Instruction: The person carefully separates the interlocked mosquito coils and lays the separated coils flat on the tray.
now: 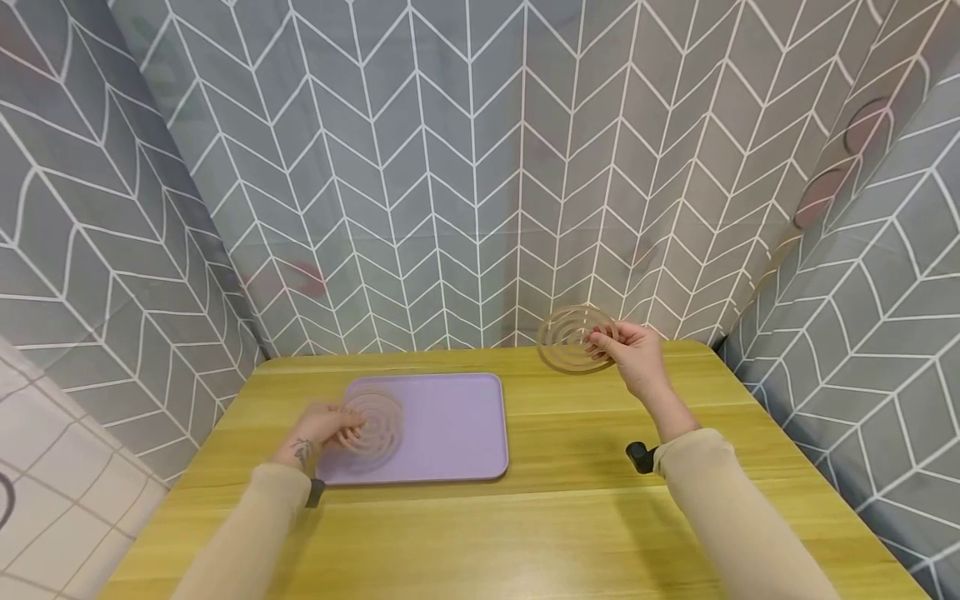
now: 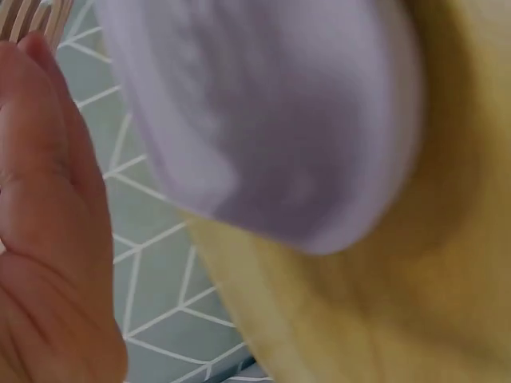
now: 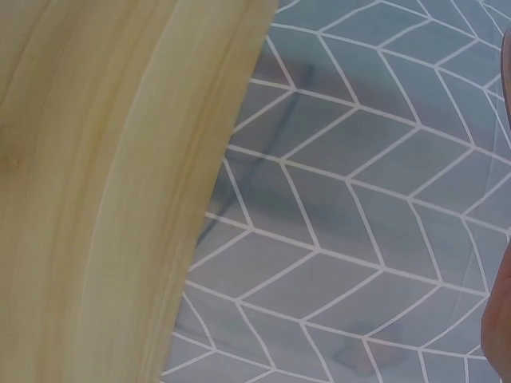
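Note:
My left hand (image 1: 318, 423) pinches the edge of a flat tan coil (image 1: 378, 427), ring inside ring, over the left part of a lilac tray (image 1: 457, 429). Whether that coil touches the tray I cannot tell. To the right, above the table's far edge, my right hand (image 1: 637, 358) holds up a similar tan coil (image 1: 555, 337) between thumb and fingers, its face tilted towards me. A strip of the left coil (image 2: 36, 20) shows beyond the fingers in the left wrist view. Only a sliver of the right hand (image 3: 499, 319) appears in the right wrist view, its coil out of sight.
The tray lies on a yellow wood-grain table (image 1: 555, 533). Grey curtains (image 1: 480, 167) with white zigzag lines hang behind the table and along both sides. White tiles (image 1: 52, 467) show at the lower left. A dark camera mount (image 1: 641, 457) sits at the right wrist.

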Demonstrator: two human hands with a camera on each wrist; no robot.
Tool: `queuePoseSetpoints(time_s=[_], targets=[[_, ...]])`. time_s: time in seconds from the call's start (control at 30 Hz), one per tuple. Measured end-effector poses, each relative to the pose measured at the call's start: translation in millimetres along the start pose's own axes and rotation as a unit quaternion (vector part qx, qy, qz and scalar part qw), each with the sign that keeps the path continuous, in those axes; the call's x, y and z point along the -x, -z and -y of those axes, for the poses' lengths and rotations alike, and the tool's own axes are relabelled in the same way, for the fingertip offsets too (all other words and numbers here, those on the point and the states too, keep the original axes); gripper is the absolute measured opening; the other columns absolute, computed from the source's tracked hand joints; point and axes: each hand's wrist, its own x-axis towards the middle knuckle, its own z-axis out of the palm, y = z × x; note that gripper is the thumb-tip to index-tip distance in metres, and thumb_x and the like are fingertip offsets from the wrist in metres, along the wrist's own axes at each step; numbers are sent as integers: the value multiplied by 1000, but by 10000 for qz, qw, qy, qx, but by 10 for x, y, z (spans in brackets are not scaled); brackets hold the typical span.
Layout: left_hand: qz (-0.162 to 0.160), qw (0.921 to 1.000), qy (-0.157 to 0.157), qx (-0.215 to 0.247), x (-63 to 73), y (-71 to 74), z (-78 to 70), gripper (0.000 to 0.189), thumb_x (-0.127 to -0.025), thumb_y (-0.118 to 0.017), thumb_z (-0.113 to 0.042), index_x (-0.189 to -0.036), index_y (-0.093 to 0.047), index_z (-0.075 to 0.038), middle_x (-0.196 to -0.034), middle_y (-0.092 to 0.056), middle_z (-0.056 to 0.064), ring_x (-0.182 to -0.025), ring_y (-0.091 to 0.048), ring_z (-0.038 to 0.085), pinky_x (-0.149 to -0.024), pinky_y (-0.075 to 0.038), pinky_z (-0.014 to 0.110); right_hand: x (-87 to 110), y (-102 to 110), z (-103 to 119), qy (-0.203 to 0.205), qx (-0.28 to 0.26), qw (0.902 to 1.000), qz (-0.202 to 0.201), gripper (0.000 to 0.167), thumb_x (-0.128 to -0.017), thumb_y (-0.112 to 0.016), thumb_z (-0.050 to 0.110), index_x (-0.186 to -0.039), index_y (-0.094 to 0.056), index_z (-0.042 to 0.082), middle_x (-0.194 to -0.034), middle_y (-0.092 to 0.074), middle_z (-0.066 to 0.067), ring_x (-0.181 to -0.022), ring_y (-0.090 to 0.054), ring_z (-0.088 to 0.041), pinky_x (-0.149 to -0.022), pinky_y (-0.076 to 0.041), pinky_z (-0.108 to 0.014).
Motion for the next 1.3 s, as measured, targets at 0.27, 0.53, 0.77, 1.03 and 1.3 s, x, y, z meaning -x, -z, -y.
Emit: queuePoseSetpoints(time_s=[0.27, 0.53, 0.77, 1.03, 1.3], targets=[[-597, 9847, -194, -1628, 1, -93, 103, 15, -70, -73, -9, -66, -60, -2, -53, -54, -1, -48, -50, 10, -46, -44, 22, -3, -44, -19, 173, -41, 9998, 69, 10, -84, -63, 0, -85, -65, -10, -70, -70, 4, -61, -66, -7, -55, -54, -22], [-1142, 9358, -746, -3250, 43, -178, 139, 26, -60, -78, -11, -72, -61, 5, -61, -60, 9, -57, -54, 21, -57, -47, 33, -5, -76, -6, 113, -46, 9999, 98, 21, -85, -61, -2, -91, -58, -22, -71, -70, 5, -61, -66, -7, -56, -54, -22], [-1337, 9090, -996, -3821, 39, -198, 123, 24, -66, -75, -18, -62, -58, -2, -57, -58, 7, -56, -53, 22, -57, -47, 37, -28, -203, 20, 206, 524, 9979, 308, 24, -84, -63, -3, -81, -53, -25, -73, -70, 2, -63, -65, -8, -58, -55, -24], [-1649, 9032, -1136, -3796, 75, -181, 32, 37, -81, -60, -30, -86, -61, 7, -81, -64, 22, -70, -58, 33, -56, -46, 41, 50, -669, 22, 2354, 3488, 8968, 1370, 3, -77, -71, 2, -80, -71, 3, -66, -67, -7, -52, -50, -5, -48, -41, -19], [-1582, 9135, -1121, -3576, 80, -152, 28, 42, -85, -57, -29, -102, -60, 9, -102, -62, 30, -89, -59, 41, -74, -47, 51, 189, -1104, -199, 4489, 4884, 7161, 2171, 6, -76, -73, 14, -80, -68, 15, -70, -68, 6, -59, -64, -8, -49, -48, -23]])
